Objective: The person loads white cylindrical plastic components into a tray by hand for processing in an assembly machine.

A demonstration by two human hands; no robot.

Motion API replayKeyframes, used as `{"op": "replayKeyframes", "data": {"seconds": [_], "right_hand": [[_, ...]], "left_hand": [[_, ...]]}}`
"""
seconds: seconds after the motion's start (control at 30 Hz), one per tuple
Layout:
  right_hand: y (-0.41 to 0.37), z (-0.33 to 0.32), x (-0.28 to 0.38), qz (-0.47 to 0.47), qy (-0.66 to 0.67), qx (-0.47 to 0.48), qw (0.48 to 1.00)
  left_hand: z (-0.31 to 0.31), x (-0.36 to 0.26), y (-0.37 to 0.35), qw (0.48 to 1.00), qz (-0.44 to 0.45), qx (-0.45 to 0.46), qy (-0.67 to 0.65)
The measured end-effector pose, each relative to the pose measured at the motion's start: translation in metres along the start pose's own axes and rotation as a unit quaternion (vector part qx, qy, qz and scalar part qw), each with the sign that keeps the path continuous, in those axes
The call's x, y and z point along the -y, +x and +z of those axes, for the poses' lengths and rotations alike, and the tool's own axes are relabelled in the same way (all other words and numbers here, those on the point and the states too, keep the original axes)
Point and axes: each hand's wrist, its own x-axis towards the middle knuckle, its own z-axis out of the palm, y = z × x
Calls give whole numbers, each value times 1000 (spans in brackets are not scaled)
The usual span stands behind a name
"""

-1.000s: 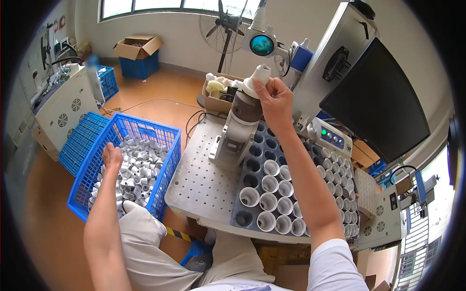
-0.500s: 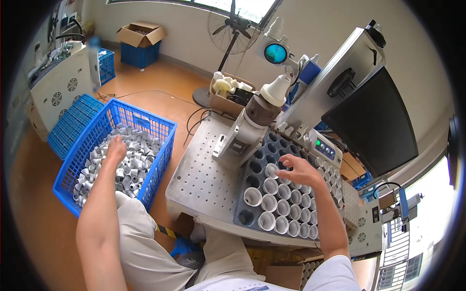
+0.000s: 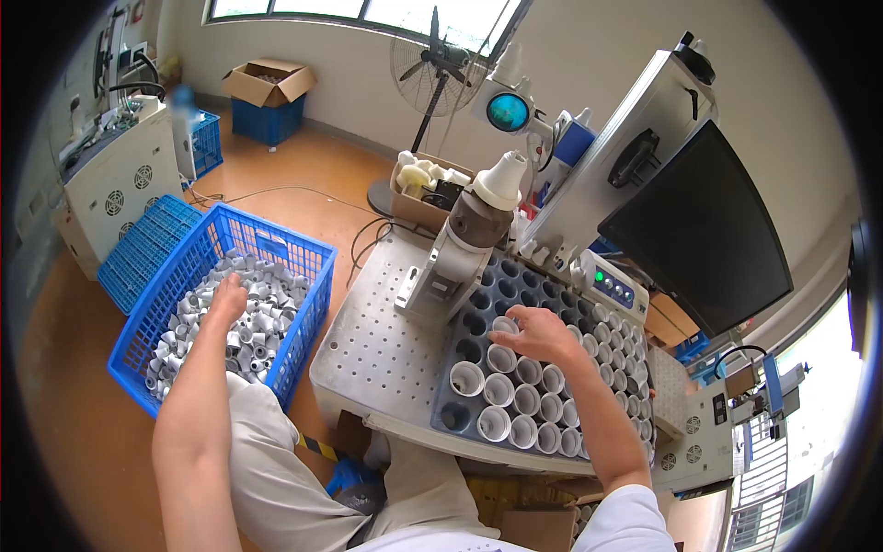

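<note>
My left hand (image 3: 230,298) is down in the blue crate (image 3: 324,276), over a heap of grey-white cup-shaped parts (image 3: 262,324). Its fingers look drawn together, and whatever they hold, if anything, is hidden. On the worktable, my right hand (image 3: 536,333) reaches over a dark tray (image 3: 467,351) with round holes. Thumb and forefinger close around the rim of a white cup-shaped part (image 3: 504,326) in the tray. Several rows of similar white cups (image 3: 498,389) stand in the holes nearer me and to the right.
A marking-machine-like head with a white cone (image 3: 502,181) stands behind the tray. A monitor (image 3: 704,230) leans in at the right, above a control box (image 3: 614,287). The perforated metal plate (image 3: 368,336) lies left of the tray. A fan (image 3: 437,69) and carton (image 3: 418,202) are behind.
My right hand has moved slightly left and down, its thumb and forefinger closing on a white cup. My left hand stays in the crate, and the view has shifted a little.
</note>
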Motion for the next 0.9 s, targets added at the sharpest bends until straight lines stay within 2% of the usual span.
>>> {"op": "replayKeyframes", "data": {"seconds": [0.13,0.23,0.33,0.47,0.57,0.67,0.73,0.8,0.83,0.9], "right_hand": [[-4,-5,11,11,-38,15,999],[0,3,7,-8,-37,-12,999],[0,-9,1,-6,37,-39,999],[18,-26,-18,-12,220,-135,966],[62,10,-48,-40,271,-187,943],[77,37,-54,-25,351,-216,911],[86,48,-61,-16,423,-219,879],[86,50,-63,-24,434,-216,874],[86,50,-65,-27,439,-217,871],[88,53,-68,-34,414,-234,879]], "left_hand": [[-2,-7,-2,1000,-10,3,-2],[1,-7,2,1000,-12,27,8],[4,-4,9,999,-12,39,22],[17,0,15,999,10,30,29],[23,6,24,999,29,13,29],[7,-15,25,994,-51,-37,-85],[-9,-23,47,975,-3,-201,-90],[-45,-56,48,925,73,-265,-262],[-87,-103,16,864,120,-240,-426],[-149,-199,-87,866,232,-152,-415]]}}
